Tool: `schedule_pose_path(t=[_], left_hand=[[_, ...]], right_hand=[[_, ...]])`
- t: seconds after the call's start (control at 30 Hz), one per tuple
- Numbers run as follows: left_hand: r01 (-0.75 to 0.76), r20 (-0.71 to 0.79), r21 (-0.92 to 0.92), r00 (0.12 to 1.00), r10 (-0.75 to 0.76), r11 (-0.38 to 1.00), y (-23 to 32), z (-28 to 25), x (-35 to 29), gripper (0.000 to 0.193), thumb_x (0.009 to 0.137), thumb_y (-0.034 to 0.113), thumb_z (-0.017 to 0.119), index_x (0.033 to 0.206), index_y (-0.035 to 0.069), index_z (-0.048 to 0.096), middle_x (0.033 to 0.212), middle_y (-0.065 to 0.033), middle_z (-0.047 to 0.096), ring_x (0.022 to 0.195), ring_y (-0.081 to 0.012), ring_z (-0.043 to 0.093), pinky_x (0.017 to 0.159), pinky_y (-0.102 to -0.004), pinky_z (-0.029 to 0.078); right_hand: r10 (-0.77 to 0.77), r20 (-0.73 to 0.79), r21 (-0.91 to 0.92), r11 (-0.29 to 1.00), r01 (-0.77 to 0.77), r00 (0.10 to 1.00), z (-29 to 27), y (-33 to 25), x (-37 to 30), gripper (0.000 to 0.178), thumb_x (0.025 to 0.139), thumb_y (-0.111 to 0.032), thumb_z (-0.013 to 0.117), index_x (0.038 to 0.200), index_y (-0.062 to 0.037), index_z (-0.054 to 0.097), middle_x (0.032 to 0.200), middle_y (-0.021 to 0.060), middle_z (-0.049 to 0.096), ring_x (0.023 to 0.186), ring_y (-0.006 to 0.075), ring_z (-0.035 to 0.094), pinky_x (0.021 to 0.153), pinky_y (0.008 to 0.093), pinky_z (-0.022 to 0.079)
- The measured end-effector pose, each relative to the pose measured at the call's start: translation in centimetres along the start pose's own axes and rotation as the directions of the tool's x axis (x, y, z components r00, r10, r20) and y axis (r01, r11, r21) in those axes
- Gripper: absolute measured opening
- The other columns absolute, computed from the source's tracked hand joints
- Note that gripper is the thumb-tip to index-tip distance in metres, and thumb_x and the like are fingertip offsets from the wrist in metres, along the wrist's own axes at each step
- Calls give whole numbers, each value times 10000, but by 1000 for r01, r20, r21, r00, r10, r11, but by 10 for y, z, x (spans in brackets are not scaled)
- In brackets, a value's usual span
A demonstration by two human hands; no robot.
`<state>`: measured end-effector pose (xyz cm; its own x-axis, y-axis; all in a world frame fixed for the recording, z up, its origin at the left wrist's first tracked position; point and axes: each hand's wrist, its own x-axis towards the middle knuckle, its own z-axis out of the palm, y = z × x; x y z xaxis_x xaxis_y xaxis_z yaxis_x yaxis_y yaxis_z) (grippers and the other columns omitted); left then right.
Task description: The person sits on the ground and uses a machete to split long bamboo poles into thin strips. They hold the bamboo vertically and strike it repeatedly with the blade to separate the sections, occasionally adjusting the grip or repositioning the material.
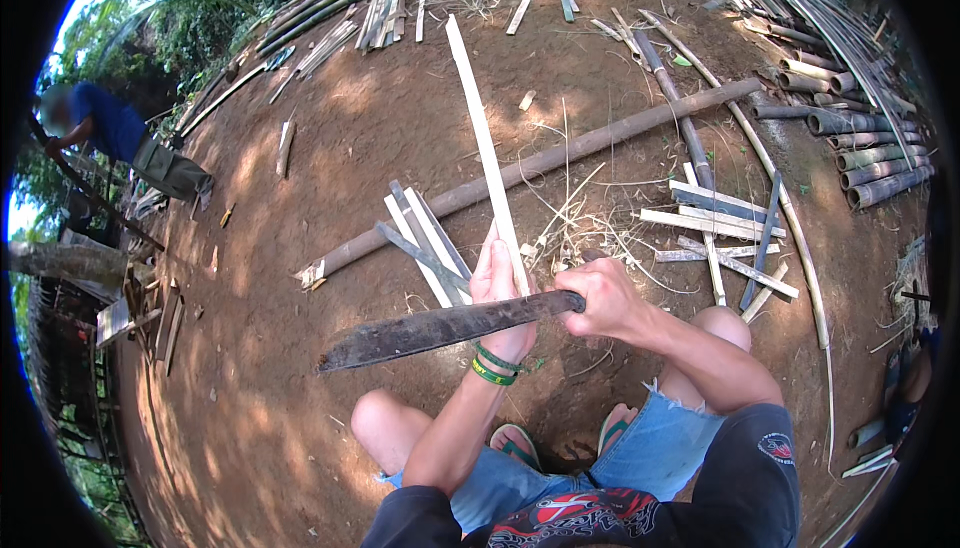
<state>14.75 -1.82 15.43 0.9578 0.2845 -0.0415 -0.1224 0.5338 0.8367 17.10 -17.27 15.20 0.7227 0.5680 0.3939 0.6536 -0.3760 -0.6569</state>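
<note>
Bare dirt ground (pixel 330 418) lies open to the left. Left hand (pixel 503 293) grips a pale bamboo slat (pixel 484 143) running away from the knees; right hand (pixel 600 298) is clenched on a machete (pixel 440 328) handle — hidden inside the fist — blade crossing the left wrist. Bamboo poles (pixel 860 148) crowd the right edge.

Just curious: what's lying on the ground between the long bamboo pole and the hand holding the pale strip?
In the head view, between pole and left hand: a small pile of split slats.
</note>
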Motion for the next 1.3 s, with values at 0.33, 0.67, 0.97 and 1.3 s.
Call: schedule_pose_path(t=[0.33, 0.67, 0.97, 1.3], left_hand=[[125, 29, -76, 992, -123, 989, -11, 8, -17, 452, 1091, 253, 444, 1485, 33, 421, 702, 76, 479, 509, -13, 416, 429, -203, 351], [92, 58, -75, 994, -88, 993, 1, 0, -3, 424, 1093, 215, 420, 1467, 16, 429, 582, 69, 377, 470, -19, 342, 429, -207, 296], [158, 149, 16, 976, -159, 987, -2, -9, -16, 425, 1089, 236, 438, 1477, 61, 450, 630, 56, 479, 452, -32, 412, 389, -212, 343], [242, 146, -74, 962, -230, 967, 16, -8, -24, 444, 1092, 230, 435, 1490, 34, 417, 646, 80, 438, 496, -11, 373, 442, -203, 333]], right_hand=[[112, -75, -66, 991, -117, 991, -8, 5, 6, 148, 707, -167, 671, 633, -65, 593, 526, 139, 591, 456, 323, 600, 478, 433, 484], [-70, -59, -103, 993, 64, 996, 4, 13, -7, 127, 668, -133, 658, 616, -70, 561, 527, 121, 594, 440, 301, 588, 458, 429, 480], [2, -235, -160, 986, -41, 972, -12, 48, 14, 117, 670, -87, 672, 619, -45, 576, 508, 124, 557, 423, 281, 571, 438, 397, 438], [6, -192, -185, 982, -42, 981, -7, 48, 9, 156, 705, -117, 667, 622, -65, 545, 515, 119, 566, 448, 287, 589, 452, 420, 461]])
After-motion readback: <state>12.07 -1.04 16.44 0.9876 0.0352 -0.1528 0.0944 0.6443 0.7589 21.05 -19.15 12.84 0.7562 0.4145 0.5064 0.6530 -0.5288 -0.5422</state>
